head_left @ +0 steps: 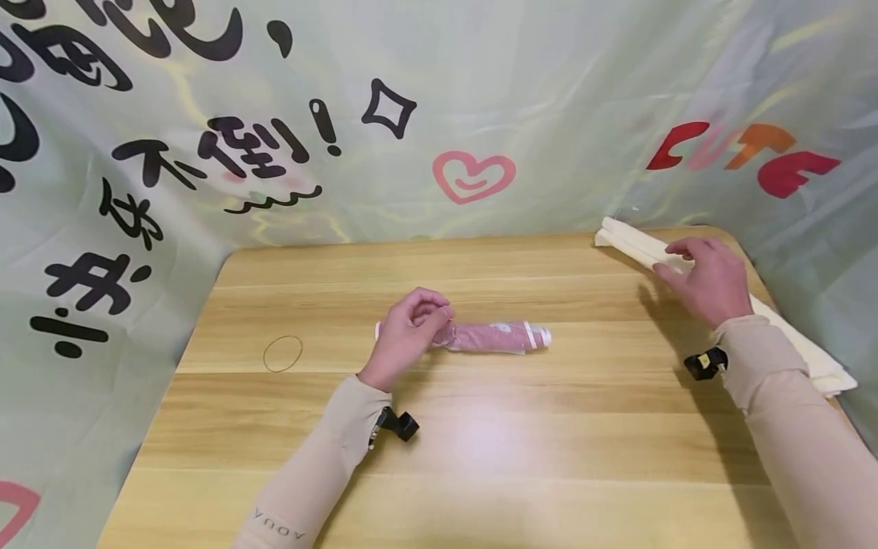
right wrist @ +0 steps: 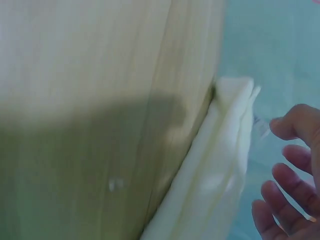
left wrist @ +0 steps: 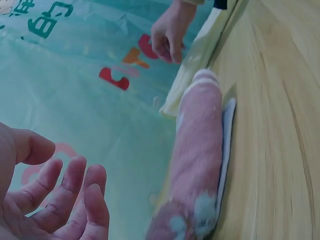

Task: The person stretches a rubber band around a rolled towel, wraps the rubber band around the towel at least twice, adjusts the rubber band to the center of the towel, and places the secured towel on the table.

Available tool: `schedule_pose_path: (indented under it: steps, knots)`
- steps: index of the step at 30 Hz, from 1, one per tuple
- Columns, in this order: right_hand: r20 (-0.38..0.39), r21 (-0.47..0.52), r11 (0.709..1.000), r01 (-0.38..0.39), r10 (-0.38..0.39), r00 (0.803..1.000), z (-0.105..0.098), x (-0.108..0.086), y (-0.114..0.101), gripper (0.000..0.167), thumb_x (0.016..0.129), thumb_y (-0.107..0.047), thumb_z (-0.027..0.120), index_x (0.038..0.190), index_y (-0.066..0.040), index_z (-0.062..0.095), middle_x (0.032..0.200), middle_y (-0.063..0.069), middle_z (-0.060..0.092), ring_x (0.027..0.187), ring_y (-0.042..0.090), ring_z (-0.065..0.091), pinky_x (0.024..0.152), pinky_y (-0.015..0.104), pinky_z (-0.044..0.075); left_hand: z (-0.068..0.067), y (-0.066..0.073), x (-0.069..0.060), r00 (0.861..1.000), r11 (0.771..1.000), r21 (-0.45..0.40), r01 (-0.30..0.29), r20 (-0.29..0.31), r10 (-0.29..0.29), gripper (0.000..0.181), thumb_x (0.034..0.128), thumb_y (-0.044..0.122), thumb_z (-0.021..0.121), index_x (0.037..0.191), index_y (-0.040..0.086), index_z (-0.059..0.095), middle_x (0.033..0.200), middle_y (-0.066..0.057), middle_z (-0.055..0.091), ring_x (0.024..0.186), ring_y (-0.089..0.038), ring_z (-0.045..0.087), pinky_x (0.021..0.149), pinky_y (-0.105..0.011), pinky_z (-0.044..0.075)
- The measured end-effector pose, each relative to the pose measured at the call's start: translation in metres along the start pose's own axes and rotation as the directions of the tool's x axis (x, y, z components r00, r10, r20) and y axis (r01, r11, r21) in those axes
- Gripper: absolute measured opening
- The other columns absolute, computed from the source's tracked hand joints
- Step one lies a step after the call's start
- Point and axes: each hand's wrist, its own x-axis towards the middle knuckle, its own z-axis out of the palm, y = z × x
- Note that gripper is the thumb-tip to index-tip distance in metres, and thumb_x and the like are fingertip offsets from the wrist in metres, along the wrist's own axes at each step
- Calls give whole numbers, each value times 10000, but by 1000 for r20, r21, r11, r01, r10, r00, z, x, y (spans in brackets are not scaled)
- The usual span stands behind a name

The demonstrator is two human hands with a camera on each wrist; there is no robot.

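A pink rolled cloth (head_left: 488, 338) with white stripes near its end lies across the middle of the table. Over its left part hovers my left hand (head_left: 406, 335), fingers loosely curved. In the left wrist view nothing sits between those fingers, and the roll (left wrist: 197, 145) is beside them. My right hand (head_left: 715, 280) is over a long folded cream cloth (head_left: 632, 244) at the table's right side, hiding its middle. The right wrist view has the right fingers (right wrist: 287, 172) spread and slightly bent, apart from the cream cloth (right wrist: 212, 165).
A thin brown ring (head_left: 283, 354), like a rubber band, lies on the left of the wooden table (head_left: 494, 473). A printed fabric sheet (head_left: 549, 84) hangs behind and at both sides of the table. Each wrist carries a small black camera (head_left: 406, 427).
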Motion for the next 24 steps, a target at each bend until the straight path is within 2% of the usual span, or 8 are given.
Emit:
schedule_pose_path:
  steps: [5, 11, 14, 17, 20, 24]
  knots:
    - [60, -27, 1000, -4, 5, 998, -2, 12, 12, 400, 920, -220, 722, 1175, 68, 615, 1280, 375, 534, 1254, 547, 425, 1071, 664, 325, 18, 2, 6, 999, 1000, -27, -15, 39, 16, 232, 1001, 172, 648, 1188, 34, 646, 1127, -247, 709, 987, -428, 700, 816, -432, 608]
    - [148, -44, 999, -26, 32, 988, 2, 21, 25, 505, 901, -225, 777, 1243, 71, 553, 1372, 381, 436, 1293, 564, 348, 1072, 702, 312, 38, 9, 12, 995, 998, -54, -9, 96, 14, 168, 1001, 179, 656, 1143, 89, 660, 1140, -265, 705, 989, -409, 710, 837, -410, 618]
    - [205, -61, 997, -45, 56, 977, 4, 24, 31, 557, 897, -228, 780, 1291, 70, 523, 1366, 391, 415, 1246, 564, 365, 1004, 719, 357, 47, 11, 15, 993, 998, -67, 9, 116, -1, 183, 1002, 181, 659, 1155, 82, 657, 1143, -254, 706, 989, -369, 721, 806, -378, 619]
    - [252, -88, 996, -32, 54, 966, 7, 26, 37, 570, 899, -221, 762, 1326, 63, 512, 1296, 390, 475, 1143, 537, 450, 911, 703, 412, 54, 12, 18, 991, 996, -85, 26, 135, -14, 213, 1010, 167, 647, 1184, 44, 644, 1147, -254, 702, 1002, -358, 726, 821, -363, 628]
    - [269, -113, 993, 23, 8, 963, 10, 28, 43, 544, 903, -211, 739, 1328, 52, 524, 1190, 384, 563, 1026, 496, 539, 825, 665, 452, 62, 13, 21, 989, 995, -97, 30, 149, -16, 216, 1013, 143, 635, 1194, 26, 640, 1155, -255, 705, 1034, -361, 732, 884, -359, 632]
    - [246, -118, 987, 107, -75, 966, 16, 30, 46, 475, 898, -173, 731, 1280, 53, 562, 1083, 380, 628, 916, 461, 594, 752, 629, 464, 73, 14, 24, 986, 993, -114, 39, 164, -20, 205, 1004, 139, 646, 1182, 37, 651, 1130, -213, 729, 1003, -321, 745, 875, -343, 633]
